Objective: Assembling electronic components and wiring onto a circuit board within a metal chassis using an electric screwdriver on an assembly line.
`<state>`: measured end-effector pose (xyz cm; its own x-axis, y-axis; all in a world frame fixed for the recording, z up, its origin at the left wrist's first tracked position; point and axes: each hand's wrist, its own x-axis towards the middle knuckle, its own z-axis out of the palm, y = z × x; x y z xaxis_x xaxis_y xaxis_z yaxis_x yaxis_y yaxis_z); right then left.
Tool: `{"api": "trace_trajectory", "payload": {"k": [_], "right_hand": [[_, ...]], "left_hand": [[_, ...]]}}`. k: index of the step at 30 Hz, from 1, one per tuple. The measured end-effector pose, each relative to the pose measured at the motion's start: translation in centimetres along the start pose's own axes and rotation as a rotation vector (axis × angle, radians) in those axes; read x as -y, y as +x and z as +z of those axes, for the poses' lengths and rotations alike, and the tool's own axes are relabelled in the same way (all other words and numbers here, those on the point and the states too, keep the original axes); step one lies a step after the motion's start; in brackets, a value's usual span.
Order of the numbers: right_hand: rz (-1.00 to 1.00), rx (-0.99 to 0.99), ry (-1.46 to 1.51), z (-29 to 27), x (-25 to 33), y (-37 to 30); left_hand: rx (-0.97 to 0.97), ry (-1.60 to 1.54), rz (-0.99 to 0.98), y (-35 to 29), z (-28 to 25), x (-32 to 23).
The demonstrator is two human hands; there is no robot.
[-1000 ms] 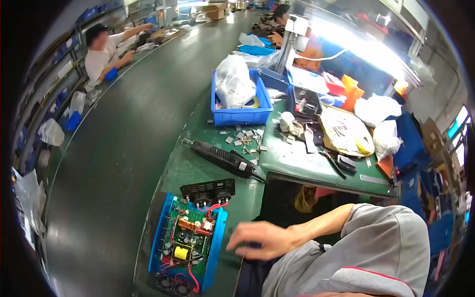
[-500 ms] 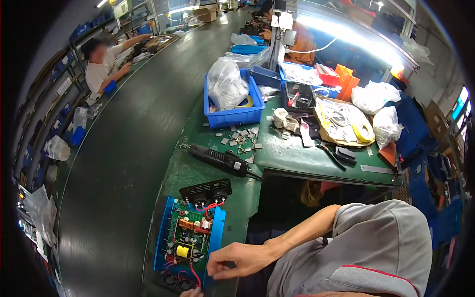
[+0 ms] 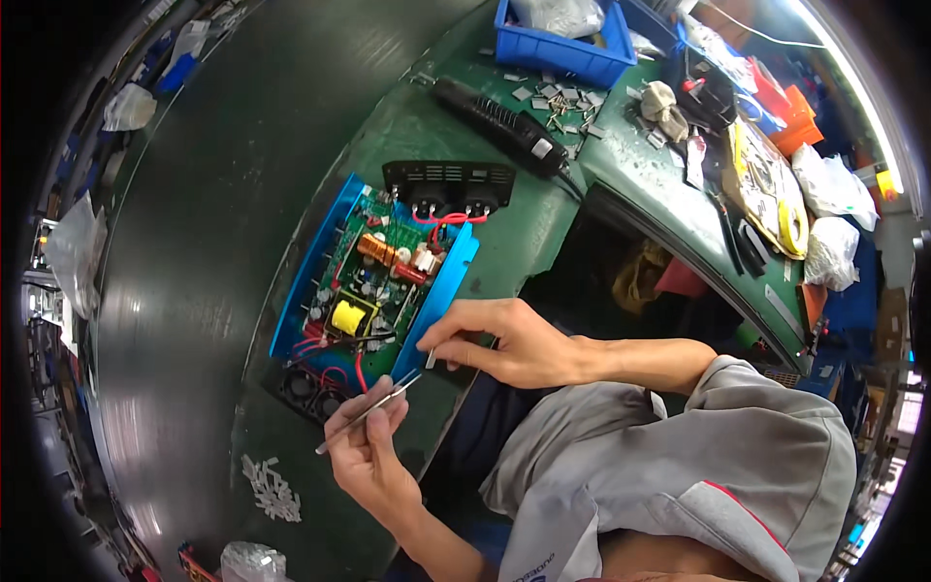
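The fingers of the left hand point(image 3: 373, 456), low in the frame just left of centre, are pinched closed around a pair of slim metal tweezers point(image 3: 370, 412), held like a pen so the fine tips angle up and right toward the lower corner of the open blue case point(image 3: 438, 296). Just above, at mid-frame, the right hand point(image 3: 509, 341) has thumb and forefinger closed on a small pale part point(image 3: 431, 360), kept right at the tweezer tips, seemingly so the two can meet over it. The blue case lies tilted on the green bench point(image 3: 407, 126), its green circuit board point(image 3: 373, 281) facing up with a yellow coil, copper windings and red wires exposed; a black vented end panel point(image 3: 449, 182) hangs off its upper end by the wires, and black fans sit at the lower end. Further out, a black electric screwdriver point(image 3: 499, 126) lies in the upper centre beside scattered small metal pieces point(image 3: 558, 102), a blue bin point(image 3: 562, 44) above them. More loose pieces point(image 3: 272, 490) lie at lower left.
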<state>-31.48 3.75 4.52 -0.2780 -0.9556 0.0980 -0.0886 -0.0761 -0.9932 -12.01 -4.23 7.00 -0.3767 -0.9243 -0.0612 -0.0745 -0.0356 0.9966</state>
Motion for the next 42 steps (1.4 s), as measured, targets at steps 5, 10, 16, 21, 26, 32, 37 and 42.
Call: {"api": "trace_trajectory", "payload": {"k": [5,10,16,21,26,32,37,42], "right_hand": [[0.013,0.028,0.001,0.4,0.3,0.1],[-0.004,0.026,0.013,0.3,0.1,0.1],[-0.423,-0.572,-0.890,-8.2,-0.9,3.2],[-0.121,-0.660,-1.295,-15.4,-3.6,4.3],[0.001,-0.565,-1.310,-14.4,-2.6,3.9],[0.515,-0.457,-0.273,-11.5,-2.1,-8.8],[0.769,-0.200,0.249,-6.7,-2.0,-14.9],[0.590,0.091,0.080,-2.4,-2.2,-14.2]], "left_hand": [[0.013,0.056,0.036,-0.2,-0.2,-0.1],[-0.020,0.142,0.021,-0.1,0.6,-0.3],[-0.186,0.385,0.311,0.3,-0.8,0.6],[-0.125,0.570,0.519,1.5,-1.1,1.5],[-0.081,0.597,0.587,2.0,-0.3,2.5],[-0.051,0.728,0.635,2.3,0.1,2.2],[-0.106,0.748,0.560,2.4,0.8,2.4],[-0.135,0.868,0.597,2.4,0.3,2.8]]}}
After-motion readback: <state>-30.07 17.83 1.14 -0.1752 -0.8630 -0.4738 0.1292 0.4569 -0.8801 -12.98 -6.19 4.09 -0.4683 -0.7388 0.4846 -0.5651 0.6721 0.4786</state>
